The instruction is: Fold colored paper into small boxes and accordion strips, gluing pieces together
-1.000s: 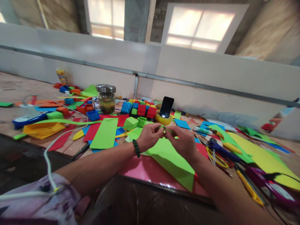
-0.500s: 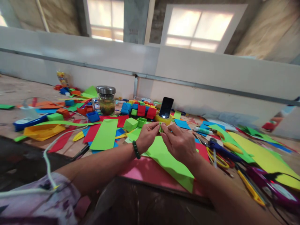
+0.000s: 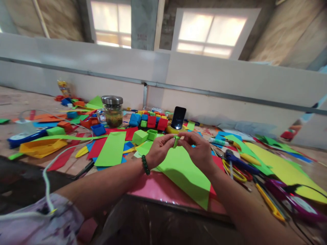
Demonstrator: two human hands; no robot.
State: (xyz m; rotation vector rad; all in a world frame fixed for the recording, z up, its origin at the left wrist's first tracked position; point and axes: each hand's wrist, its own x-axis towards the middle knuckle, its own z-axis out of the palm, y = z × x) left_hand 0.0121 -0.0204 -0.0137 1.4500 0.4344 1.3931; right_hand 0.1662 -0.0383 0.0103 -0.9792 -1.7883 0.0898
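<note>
Between both hands is a small piece of folded green paper [image 3: 176, 141], partly covered by the fingers. My left hand [image 3: 160, 149] pinches it from the left, a dark beaded bracelet [image 3: 145, 165] on that wrist. From the right, the thumb and fingertips of my right hand [image 3: 198, 148] close on its other side. Beneath them lies a large green sheet [image 3: 189, 173] over a pink mat [image 3: 158, 187]. A closed green paper cube [image 3: 140, 136] and an open green paper box [image 3: 152, 134] stand just left of the hands.
A lidded glass jar [image 3: 113, 114] stands behind. A phone [image 3: 178, 118] leans upright beside rows of coloured cubes [image 3: 151, 121]. At right lie a blue glue gun [image 3: 238, 162], a yellow cutter [image 3: 270, 202] and a purple device [image 3: 293, 200]. A white cable [image 3: 46, 180] crosses at left.
The right hand has turned and its fingers have lifted, so more of the folded green paper shows. The left hand keeps its pinch. The view has shifted slightly.
</note>
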